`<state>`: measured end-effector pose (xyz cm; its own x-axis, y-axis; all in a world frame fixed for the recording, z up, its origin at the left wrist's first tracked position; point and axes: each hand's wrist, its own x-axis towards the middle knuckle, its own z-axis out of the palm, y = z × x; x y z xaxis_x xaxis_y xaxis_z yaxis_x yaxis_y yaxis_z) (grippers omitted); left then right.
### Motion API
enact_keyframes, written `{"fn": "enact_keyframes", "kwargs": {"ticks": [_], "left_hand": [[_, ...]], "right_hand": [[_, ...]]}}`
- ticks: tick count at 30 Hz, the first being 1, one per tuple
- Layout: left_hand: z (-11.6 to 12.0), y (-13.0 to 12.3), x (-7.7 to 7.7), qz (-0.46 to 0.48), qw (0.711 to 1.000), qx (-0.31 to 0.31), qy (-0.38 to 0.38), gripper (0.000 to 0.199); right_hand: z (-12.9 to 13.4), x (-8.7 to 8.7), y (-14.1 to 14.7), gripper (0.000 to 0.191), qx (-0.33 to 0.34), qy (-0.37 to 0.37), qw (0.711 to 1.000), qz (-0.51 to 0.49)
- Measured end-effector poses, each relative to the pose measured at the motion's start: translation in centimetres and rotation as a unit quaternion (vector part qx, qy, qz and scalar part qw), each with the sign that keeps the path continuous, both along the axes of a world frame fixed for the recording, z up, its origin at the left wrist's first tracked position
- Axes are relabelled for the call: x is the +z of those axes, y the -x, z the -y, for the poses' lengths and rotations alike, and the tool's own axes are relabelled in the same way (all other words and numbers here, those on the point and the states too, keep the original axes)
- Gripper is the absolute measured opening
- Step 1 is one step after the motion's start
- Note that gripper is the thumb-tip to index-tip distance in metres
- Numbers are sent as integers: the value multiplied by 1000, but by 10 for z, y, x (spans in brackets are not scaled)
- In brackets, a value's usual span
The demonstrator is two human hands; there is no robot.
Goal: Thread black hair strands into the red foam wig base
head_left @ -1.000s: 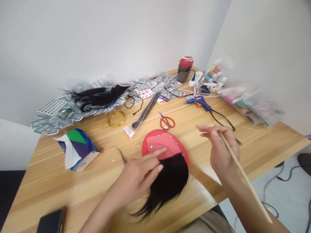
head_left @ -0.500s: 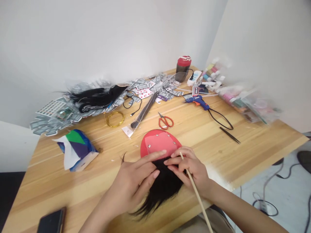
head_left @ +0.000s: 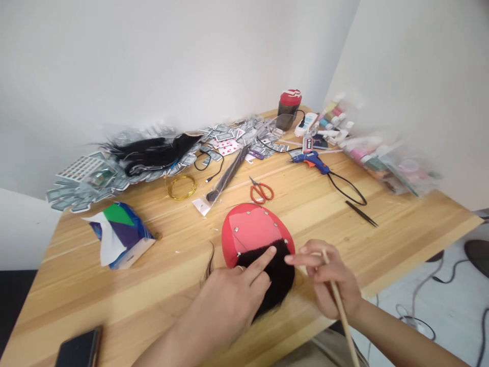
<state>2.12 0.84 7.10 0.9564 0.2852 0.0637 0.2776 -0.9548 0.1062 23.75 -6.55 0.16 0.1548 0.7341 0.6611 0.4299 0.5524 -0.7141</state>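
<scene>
A red rounded form [head_left: 252, 224] with a pink panel and several silver pins lies near the table's front. Black hair [head_left: 280, 275] covers its lower part and hangs toward me. My left hand [head_left: 237, 295], with a ring on one finger, rests on the hair, its index finger stretched out flat over it near the upper edge. To the right, my right hand [head_left: 330, 275] holds a thin wooden stick [head_left: 341, 308] between its fingers, and its index finger points at the hair's right side. The stick slants down toward the bottom edge.
Behind the form lie red-handled scissors [head_left: 261, 191], yellow wire [head_left: 182, 187] and a blue glue gun [head_left: 311, 160]. Tweezers [head_left: 361, 213] are at the right, a tissue pack [head_left: 124, 234] and a phone [head_left: 79, 349] at the left. Cards [head_left: 229, 142], black hair and bagged bottles lie farther back.
My right hand has moved right, off the hair, with the stick. My left hand has shifted right, its index finger now on the hair. More of the form and its pins shows.
</scene>
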Motion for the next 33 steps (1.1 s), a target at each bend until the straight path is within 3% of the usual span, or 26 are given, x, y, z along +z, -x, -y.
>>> {"fn": "enact_keyframes", "kwargs": {"ticks": [2,4,8,14,18,22,33], "left_hand": [[1,-1,2,-7,1000,-1,-4,15],[1,-2,3,-5,1000,-1,-5,14],[0,-3,4,-1,1000,-2,-3,15],[-1,-2,6,-17,1000,0,-6,15],[-1,-1,6,-18,1000,-4,-5,15],[0,-2,6,-7,1000,-1,-5,15],[-2,0,3,-8,1000,-15,-1,18]], "right_hand": [[-6,8,1,18,-48,23,997,-61],[-14,18,2,18,-50,55,993,-94],[-31,29,3,27,16,117,989,-89],[-44,23,1,22,107,175,969,-137],[-52,19,-1,10,125,134,975,-125],[-57,18,-3,16,120,94,985,-76],[-37,16,1,19,50,63,995,51]]}}
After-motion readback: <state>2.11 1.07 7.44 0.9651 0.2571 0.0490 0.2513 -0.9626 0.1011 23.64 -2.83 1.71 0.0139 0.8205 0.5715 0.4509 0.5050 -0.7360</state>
